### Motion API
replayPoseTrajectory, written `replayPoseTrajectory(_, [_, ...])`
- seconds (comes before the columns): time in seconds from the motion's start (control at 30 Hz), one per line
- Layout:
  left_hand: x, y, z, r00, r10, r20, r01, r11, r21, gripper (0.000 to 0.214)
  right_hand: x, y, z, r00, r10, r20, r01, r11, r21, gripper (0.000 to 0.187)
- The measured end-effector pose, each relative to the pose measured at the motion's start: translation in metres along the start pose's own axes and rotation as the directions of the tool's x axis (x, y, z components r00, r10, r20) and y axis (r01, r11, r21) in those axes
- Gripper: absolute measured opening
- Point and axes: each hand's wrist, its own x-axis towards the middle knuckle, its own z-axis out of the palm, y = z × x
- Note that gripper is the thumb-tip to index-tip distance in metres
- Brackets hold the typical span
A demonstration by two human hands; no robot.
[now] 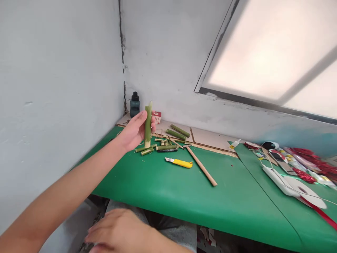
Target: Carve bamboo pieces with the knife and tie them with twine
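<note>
My left hand (133, 131) grips a green bamboo piece (147, 124), held upright above the far left of the table. Its lower end is pale and cut, and a thin splinter stands up at its top. Low in the view, in front of the table edge and over my lap, is my right hand (121, 228). It is blurred, with loosely stretched fingers and nothing visible in it. Short bamboo cuttings (163, 148) lie in a cluster beyond the hands, beside a black marker (167, 150). Nearer lie a yellow utility knife (181, 163) with its blade out and a wooden-handled hammer (201, 166).
Two longer bamboo pieces (177, 134) rest at the back of the green table (147, 179). A dark bottle (135, 105) and a red-white box (157, 117) stand by the wall. At right are a glue bottle (235, 144), a white power strip (280, 179) and a ribbon spool (308, 191).
</note>
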Motion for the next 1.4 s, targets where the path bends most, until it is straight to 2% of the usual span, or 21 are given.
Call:
replayPoseTrajectory(0.03, [-0.001, -0.007, -0.005, 0.999, -0.009, -0.031, 0.009, 1.0, -0.007, 0.035, -0.013, 0.023, -0.012, 0.992, 0.074, -0.1, -0.067, 0.996, 0.066, 0.026])
replayPoseTrajectory(0.07, [0.001, -0.016, -0.01, 0.998, -0.003, -0.066, 0.002, 1.0, -0.012, 0.04, -0.027, 0.044, -0.028, 0.957, 0.194, -0.214, -0.17, 0.977, 0.129, 0.026])
replayPoseTrajectory(0.1, [0.004, -0.027, -0.014, 0.996, 0.001, -0.088, -0.002, 1.0, -0.013, 0.044, -0.041, 0.062, -0.045, 0.885, 0.309, -0.347, -0.246, 0.945, 0.214, 0.029])
replayPoseTrajectory(0.13, [0.008, -0.039, -0.019, 0.995, 0.009, -0.096, -0.008, 1.0, 0.01, 0.048, -0.054, 0.078, -0.065, 0.767, 0.418, -0.486, -0.283, 0.901, 0.329, 0.034])
replayPoseTrajectory(0.17, [0.013, -0.053, -0.023, 0.993, 0.037, -0.113, -0.031, 0.998, 0.054, 0.051, -0.065, 0.092, -0.085, 0.613, 0.537, -0.58, -0.288, 0.835, 0.469, 0.039])
replayPoseTrajectory(0.2, [0.018, -0.067, -0.027, 0.992, 0.053, -0.115, -0.044, 0.996, 0.072, 0.053, -0.075, 0.106, -0.104, 0.464, 0.635, -0.618, -0.246, 0.762, 0.599, 0.046])
replayPoseTrajectory(0.23, [0.022, -0.081, -0.031, 0.992, 0.056, -0.116, -0.047, 0.996, 0.08, 0.054, -0.084, 0.119, -0.122, 0.348, 0.707, -0.616, -0.159, 0.692, 0.704, 0.053])
replayPoseTrajectory(0.27, [0.025, -0.096, -0.036, 0.992, 0.054, -0.116, -0.043, 0.995, 0.09, 0.055, -0.092, 0.132, -0.137, 0.287, 0.762, -0.58, -0.053, 0.617, 0.785, 0.054])
replayPoseTrajectory(0.33, [0.027, -0.123, -0.046, 0.992, 0.037, -0.122, -0.023, 0.993, 0.112, 0.052, -0.105, 0.156, -0.155, 0.241, 0.82, -0.52, 0.159, 0.495, 0.854, 0.056])
replayPoseTrajectory(0.4, [0.025, -0.143, -0.058, 0.99, 0.017, -0.141, 0.0, 0.992, 0.124, 0.045, -0.117, 0.175, -0.158, 0.186, 0.839, -0.512, 0.302, 0.447, 0.842, 0.049])
replayPoseTrajectory(0.43, [0.024, -0.149, -0.064, 0.988, 0.012, -0.153, 0.007, 0.992, 0.124, 0.042, -0.121, 0.181, -0.155, 0.162, 0.841, -0.517, 0.333, 0.447, 0.83, 0.045])
replayPoseTrajectory(0.5, [0.02, -0.153, -0.072, 0.985, 0.01, -0.17, 0.008, 0.994, 0.106, 0.043, -0.128, 0.188, -0.146, 0.13, 0.831, -0.54, 0.296, 0.487, 0.822, 0.042])
replayPoseTrajectory(0.6, [0.015, -0.148, -0.074, 0.986, -0.005, -0.168, 0.017, 0.998, 0.067, 0.049, -0.132, 0.189, -0.134, 0.075, 0.812, -0.579, 0.139, 0.567, 0.812, 0.043])
replayPoseTrajectory(0.77, [0.008, -0.145, -0.065, 0.989, -0.116, -0.093, 0.121, 0.992, 0.044, 0.055, -0.132, 0.192, -0.127, -0.105, 0.729, -0.676, -0.117, 0.666, 0.736, 0.048])
replayPoseTrajectory(0.8, [0.007, -0.147, -0.065, 0.986, -0.155, -0.065, 0.158, 0.986, 0.044, 0.055, -0.132, 0.192, -0.125, -0.126, 0.7, -0.703, -0.168, 0.683, 0.71, 0.044])
replayPoseTrajectory(0.87, [0.006, -0.152, -0.065, 0.973, -0.23, -0.013, 0.231, 0.972, 0.051, 0.053, -0.13, 0.192, -0.122, -0.132, 0.648, -0.75, -0.261, 0.707, 0.657, 0.034])
replayPoseTrajectory(1.03, [0.004, -0.157, -0.065, 0.951, -0.308, 0.036, 0.303, 0.947, 0.106, 0.04, -0.122, 0.187, -0.112, -0.046, 0.619, -0.784, -0.382, 0.715, 0.586, 0.029])
replayPoseTrajectory(1.13, [0.001, -0.155, -0.061, 0.939, -0.34, 0.057, 0.324, 0.925, 0.197, 0.036, -0.118, 0.184, -0.111, -0.026, 0.635, -0.772, -0.388, 0.705, 0.593, 0.037])
replayPoseTrajectory(1.23, [-0.002, -0.154, -0.057, 0.912, -0.401, 0.089, 0.355, 0.879, 0.318, 0.036, -0.114, 0.18, -0.117, 0.001, 0.707, -0.707, -0.269, 0.681, 0.681, 0.051])
replayPoseTrajectory(1.33, [-0.005, -0.156, -0.056, 0.881, -0.462, 0.107, 0.379, 0.822, 0.425, 0.044, -0.109, 0.176, -0.122, 0.088, 0.831, -0.55, -0.063, 0.555, 0.829, 0.058])
replayPoseTrajectory(1.4, [-0.005, -0.158, -0.057, 0.871, -0.479, 0.108, 0.376, 0.792, 0.481, 0.05, -0.105, 0.174, -0.122, 0.117, 0.874, -0.471, -0.02, 0.476, 0.879, 0.055])
